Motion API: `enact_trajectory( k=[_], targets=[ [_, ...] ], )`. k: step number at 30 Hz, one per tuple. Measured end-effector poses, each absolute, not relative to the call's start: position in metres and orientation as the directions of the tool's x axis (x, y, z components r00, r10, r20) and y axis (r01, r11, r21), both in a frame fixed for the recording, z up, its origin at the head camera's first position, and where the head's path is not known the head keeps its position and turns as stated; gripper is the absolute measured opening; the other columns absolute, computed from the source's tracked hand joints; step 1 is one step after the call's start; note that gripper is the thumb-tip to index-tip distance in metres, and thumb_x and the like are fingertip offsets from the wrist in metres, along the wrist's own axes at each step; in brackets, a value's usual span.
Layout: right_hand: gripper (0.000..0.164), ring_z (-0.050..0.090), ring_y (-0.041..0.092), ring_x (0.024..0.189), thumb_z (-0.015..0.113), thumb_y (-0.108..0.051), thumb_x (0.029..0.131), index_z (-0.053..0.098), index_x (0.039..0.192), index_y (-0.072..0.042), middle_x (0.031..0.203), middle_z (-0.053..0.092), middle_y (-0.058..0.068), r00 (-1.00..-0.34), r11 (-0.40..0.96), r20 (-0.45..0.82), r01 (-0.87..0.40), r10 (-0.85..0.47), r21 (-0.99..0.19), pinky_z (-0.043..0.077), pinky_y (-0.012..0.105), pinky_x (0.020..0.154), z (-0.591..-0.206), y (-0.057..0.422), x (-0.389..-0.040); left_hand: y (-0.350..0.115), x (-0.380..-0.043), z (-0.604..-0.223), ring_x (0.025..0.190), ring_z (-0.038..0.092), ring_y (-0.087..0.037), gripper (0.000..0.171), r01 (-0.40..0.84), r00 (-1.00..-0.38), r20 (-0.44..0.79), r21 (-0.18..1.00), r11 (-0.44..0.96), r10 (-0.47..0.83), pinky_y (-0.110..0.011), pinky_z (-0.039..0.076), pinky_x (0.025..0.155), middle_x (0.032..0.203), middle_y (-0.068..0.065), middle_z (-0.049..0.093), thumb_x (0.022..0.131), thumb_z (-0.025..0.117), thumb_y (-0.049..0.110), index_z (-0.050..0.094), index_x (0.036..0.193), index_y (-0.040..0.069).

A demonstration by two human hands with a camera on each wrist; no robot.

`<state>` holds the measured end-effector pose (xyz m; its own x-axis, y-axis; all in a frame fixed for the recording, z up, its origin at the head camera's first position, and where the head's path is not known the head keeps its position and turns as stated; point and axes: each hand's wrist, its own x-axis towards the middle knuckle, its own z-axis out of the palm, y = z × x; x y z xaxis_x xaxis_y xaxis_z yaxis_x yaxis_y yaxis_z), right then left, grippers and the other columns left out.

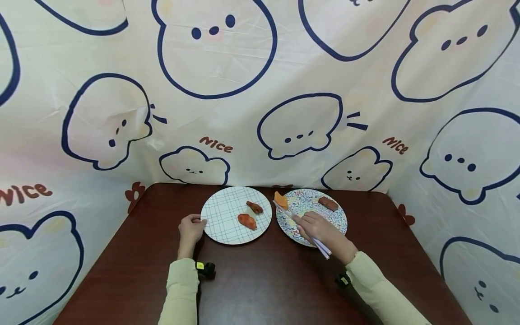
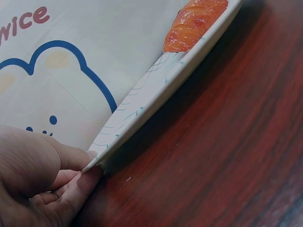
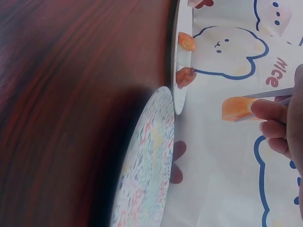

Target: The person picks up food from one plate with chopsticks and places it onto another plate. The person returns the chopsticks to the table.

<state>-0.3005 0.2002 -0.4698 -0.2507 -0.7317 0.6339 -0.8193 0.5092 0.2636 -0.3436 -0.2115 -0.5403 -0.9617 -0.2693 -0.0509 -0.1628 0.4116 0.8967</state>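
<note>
My left hand (image 1: 190, 230) pinches the left rim of a white plate (image 1: 219, 225) with a blue grid, thumb on top and fingers beneath in the left wrist view. On that plate lie a brown drumstick-like piece (image 1: 254, 207) and a glossy orange-red piece of meat (image 1: 247, 221). My right hand (image 1: 321, 229) holds a pair of pale chopsticks (image 1: 322, 247) over the speckled, multicoloured plate (image 1: 300, 201). Their tips grip an orange-yellow food chunk (image 3: 235, 109), raised above the plate's left edge. A flat brown piece of food (image 1: 328, 203) lies at the back of the speckled plate.
Both plates stand side by side at the far edge of a dark brown wooden table (image 1: 260, 280). Behind and beside it hangs a cream cloth (image 1: 239, 117) with bear drawings. Black wrist cameras (image 1: 207, 270) sit at both sleeves.
</note>
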Motion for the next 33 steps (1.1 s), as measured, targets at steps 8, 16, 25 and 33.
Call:
enact_trajectory(
  k=[8,16,25,33],
  targets=[
    [0.051,0.059,0.013,0.075,0.029,-0.023,0.112,0.071,0.119,0.005,0.078,0.066,0.0,-0.295,0.522,0.588,-0.812,-0.753,0.261,0.054,0.026,0.072,-0.469,0.189,-0.305,-0.211,-0.345,-0.543,0.107,0.06,-0.041,0.038,-0.161,-0.959,-0.043,0.896,0.413,-0.28,-0.052,0.051,0.087,0.117,-0.028,0.061,0.099,0.063,0.016,0.061,0.128,-0.008],
    [0.044,0.061,0.013,0.082,0.036,-0.024,0.111,0.068,0.127,0.001,0.086,0.068,0.001,-0.357,0.542,0.526,-0.802,-0.772,0.25,0.054,0.026,0.075,-0.467,0.179,-0.308,-0.211,-0.346,-0.543,0.107,0.06,-0.042,0.039,-0.151,-0.961,-0.032,0.894,0.422,-0.275,-0.052,0.051,0.087,0.117,-0.028,0.062,0.099,0.063,0.017,0.061,0.129,-0.008],
    [0.047,0.062,0.014,0.089,0.031,-0.026,0.113,0.066,0.131,0.0,0.094,0.07,0.001,-0.364,0.524,0.467,-0.806,-0.806,0.276,0.055,0.027,0.082,-0.465,0.164,-0.316,-0.211,-0.344,-0.54,0.106,0.062,-0.04,0.038,-0.164,-0.956,-0.035,0.887,0.431,-0.291,-0.049,0.052,0.085,0.115,-0.027,0.063,0.099,0.064,0.016,0.061,0.128,-0.008],
    [0.036,0.06,0.015,0.089,0.061,-0.017,0.102,0.065,0.133,0.0,0.095,0.069,0.002,-0.389,0.528,0.427,-0.803,-0.816,0.277,0.054,0.026,0.082,-0.463,0.149,-0.324,-0.211,-0.344,-0.54,0.103,0.063,-0.039,0.038,-0.155,-0.958,-0.027,0.887,0.435,-0.286,-0.047,0.053,0.081,0.113,-0.026,0.064,0.098,0.065,0.016,0.062,0.127,-0.008]
  ],
)
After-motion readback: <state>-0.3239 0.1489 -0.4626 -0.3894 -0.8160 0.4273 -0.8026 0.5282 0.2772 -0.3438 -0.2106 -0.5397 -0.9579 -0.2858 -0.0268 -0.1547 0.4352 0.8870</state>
